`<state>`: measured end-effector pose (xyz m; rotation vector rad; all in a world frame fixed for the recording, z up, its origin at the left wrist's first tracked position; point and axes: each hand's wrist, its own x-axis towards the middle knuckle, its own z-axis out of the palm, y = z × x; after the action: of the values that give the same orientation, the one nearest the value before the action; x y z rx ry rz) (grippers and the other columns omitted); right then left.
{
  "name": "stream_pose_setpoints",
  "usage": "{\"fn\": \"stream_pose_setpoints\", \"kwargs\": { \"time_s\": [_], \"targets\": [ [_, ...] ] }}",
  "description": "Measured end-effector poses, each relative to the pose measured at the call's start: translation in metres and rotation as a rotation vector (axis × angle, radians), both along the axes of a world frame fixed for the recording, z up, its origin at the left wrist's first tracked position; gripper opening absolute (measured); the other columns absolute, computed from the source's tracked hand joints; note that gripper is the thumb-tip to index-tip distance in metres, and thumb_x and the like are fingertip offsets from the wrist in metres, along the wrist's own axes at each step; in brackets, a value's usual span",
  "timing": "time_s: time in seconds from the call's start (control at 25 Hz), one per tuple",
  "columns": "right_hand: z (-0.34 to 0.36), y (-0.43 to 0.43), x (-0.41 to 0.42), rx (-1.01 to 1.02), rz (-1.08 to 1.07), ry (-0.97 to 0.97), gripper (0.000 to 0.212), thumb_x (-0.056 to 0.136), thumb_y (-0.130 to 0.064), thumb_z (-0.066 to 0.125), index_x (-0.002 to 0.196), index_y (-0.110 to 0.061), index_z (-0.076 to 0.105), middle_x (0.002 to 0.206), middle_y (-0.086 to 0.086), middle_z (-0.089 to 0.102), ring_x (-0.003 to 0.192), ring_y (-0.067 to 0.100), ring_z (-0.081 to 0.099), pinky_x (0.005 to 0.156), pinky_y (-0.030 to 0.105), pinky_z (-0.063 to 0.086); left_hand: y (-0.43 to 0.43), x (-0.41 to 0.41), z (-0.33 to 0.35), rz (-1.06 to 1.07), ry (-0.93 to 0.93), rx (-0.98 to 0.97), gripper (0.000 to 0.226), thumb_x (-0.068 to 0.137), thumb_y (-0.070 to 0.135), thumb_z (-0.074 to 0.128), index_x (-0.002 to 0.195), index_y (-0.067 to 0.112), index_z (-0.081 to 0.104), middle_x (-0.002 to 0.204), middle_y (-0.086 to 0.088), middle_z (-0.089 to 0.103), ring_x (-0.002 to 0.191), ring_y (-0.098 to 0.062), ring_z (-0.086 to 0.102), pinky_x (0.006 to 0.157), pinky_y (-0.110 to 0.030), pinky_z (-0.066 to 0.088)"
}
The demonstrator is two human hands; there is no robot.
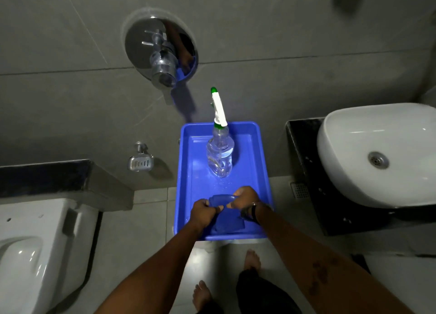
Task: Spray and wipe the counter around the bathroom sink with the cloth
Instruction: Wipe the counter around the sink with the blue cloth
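A blue cloth point(227, 221) lies at the near end of a blue plastic tray point(256, 162). My left hand point(203, 211) grips its left side and my right hand point(244, 199) pinches its top edge; both hands are closed on the fabric. A clear spray bottle point(220, 154) with a white and green trigger head stands upright at the tray's far end, apart from both hands. To the right, a white basin point(368, 134) sits on a black counter point(304, 143).
A chrome wall mixer point(161, 51) is mounted above the tray. A chrome soap dish point(140, 163) hangs on the wall to the left. A white toilet point(35, 250) and a black ledge point(44, 176) fill the lower left. My bare feet point(252, 259) stand on the floor tiles.
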<state>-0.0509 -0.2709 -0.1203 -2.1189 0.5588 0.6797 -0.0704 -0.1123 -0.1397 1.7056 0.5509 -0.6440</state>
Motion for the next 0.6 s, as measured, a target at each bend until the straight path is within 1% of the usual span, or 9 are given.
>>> {"fn": "stream_pose_setpoints", "kwargs": {
  "time_s": [0.08, 0.16, 0.2, 0.32, 0.36, 0.4, 0.48, 0.56, 0.6],
  "targets": [
    [0.022, -0.015, -0.003, 0.094, -0.074, -0.099, 0.027, 0.060, -0.005, 0.085, 0.067, -0.013, 0.060, 0.075, 0.009, 0.058, 0.073, 0.016, 0.052, 0.067, 0.031, 0.044, -0.004, 0.000, 0.023, -0.076, -0.065, -0.227, 0.009, 0.088, -0.002, 0.067, 0.083, 0.006, 0.071, 0.082, -0.010, 0.072, 0.085, -0.029, 0.064, 0.071, -0.031, 0.055],
    [0.049, -0.034, -0.007, 0.192, -0.120, -0.226, 0.032, 0.060, 0.002, 0.083, 0.057, -0.017, 0.058, 0.069, 0.009, 0.057, 0.068, 0.017, 0.052, 0.065, 0.033, 0.044, -0.013, 0.009, 0.048, -0.201, -0.112, -0.453, 0.021, 0.092, 0.000, 0.061, 0.111, -0.001, 0.070, 0.108, -0.019, 0.072, 0.103, -0.033, 0.066, 0.090, -0.038, 0.054],
    [0.063, -0.048, -0.009, 0.235, -0.144, -0.275, 0.032, 0.061, 0.003, 0.082, 0.056, -0.018, 0.058, 0.065, 0.008, 0.057, 0.064, 0.018, 0.053, 0.063, 0.031, 0.046, -0.023, 0.014, 0.063, -0.257, -0.126, -0.492, 0.026, 0.092, 0.001, 0.061, 0.117, -0.001, 0.068, 0.113, -0.021, 0.071, 0.104, -0.031, 0.067, 0.091, -0.039, 0.054],
    [0.094, -0.095, -0.014, 0.327, -0.180, -0.317, 0.024, 0.064, -0.004, 0.084, 0.059, -0.017, 0.064, 0.056, -0.004, 0.063, 0.054, 0.008, 0.057, 0.051, 0.017, 0.050, -0.063, 0.016, 0.095, -0.279, -0.101, -0.467, 0.029, 0.088, 0.002, 0.066, 0.117, 0.004, 0.069, 0.105, -0.013, 0.075, 0.087, -0.020, 0.073, 0.071, -0.028, 0.061],
    [0.101, -0.112, -0.017, 0.336, -0.165, -0.310, 0.019, 0.064, -0.008, 0.084, 0.064, -0.015, 0.067, 0.058, -0.005, 0.065, 0.056, 0.007, 0.060, 0.053, 0.016, 0.051, -0.079, 0.013, 0.100, -0.282, -0.066, -0.460, 0.029, 0.088, 0.003, 0.067, 0.116, 0.004, 0.069, 0.103, -0.012, 0.075, 0.085, -0.020, 0.074, 0.068, -0.028, 0.061],
    [0.105, -0.131, -0.021, 0.325, -0.145, -0.307, 0.016, 0.066, -0.012, 0.084, 0.071, -0.012, 0.069, 0.063, -0.003, 0.067, 0.062, 0.010, 0.062, 0.058, 0.019, 0.052, -0.099, 0.009, 0.104, -0.277, -0.037, -0.440, 0.028, 0.087, 0.005, 0.068, 0.115, 0.004, 0.069, 0.102, -0.012, 0.075, 0.084, -0.020, 0.074, 0.066, -0.028, 0.061],
    [0.110, -0.171, -0.029, 0.267, -0.134, -0.327, 0.025, 0.070, -0.018, 0.081, 0.088, -0.004, 0.069, 0.080, 0.009, 0.069, 0.076, 0.016, 0.062, 0.070, 0.027, 0.052, -0.138, 0.000, 0.106, -0.245, -0.077, -0.305, 0.021, 0.084, 0.007, 0.073, 0.104, 0.002, 0.071, 0.097, -0.016, 0.073, 0.073, -0.017, 0.071, 0.060, -0.027, 0.059],
    [0.115, -0.221, -0.037, 0.172, -0.164, -0.402, 0.031, 0.074, -0.021, 0.078, 0.094, 0.000, 0.068, 0.089, 0.019, 0.071, 0.080, 0.023, 0.063, 0.079, 0.036, 0.054, -0.178, -0.012, 0.098, -0.208, -0.293, 0.047, 0.015, 0.080, 0.010, 0.080, 0.085, 0.000, 0.070, 0.078, -0.018, 0.067, 0.059, -0.014, 0.061, 0.053, -0.026, 0.048],
    [0.116, -0.255, -0.040, 0.112, -0.180, -0.450, 0.027, 0.075, -0.021, 0.076, 0.090, 0.000, 0.069, 0.088, 0.019, 0.071, 0.081, 0.026, 0.064, 0.081, 0.038, 0.053, -0.204, -0.021, 0.093, -0.196, -0.414, 0.246, 0.019, 0.079, 0.012, 0.080, 0.080, -0.002, 0.069, 0.072, -0.020, 0.065, 0.060, -0.017, 0.059, 0.054, -0.028, 0.043]
  ]
}}
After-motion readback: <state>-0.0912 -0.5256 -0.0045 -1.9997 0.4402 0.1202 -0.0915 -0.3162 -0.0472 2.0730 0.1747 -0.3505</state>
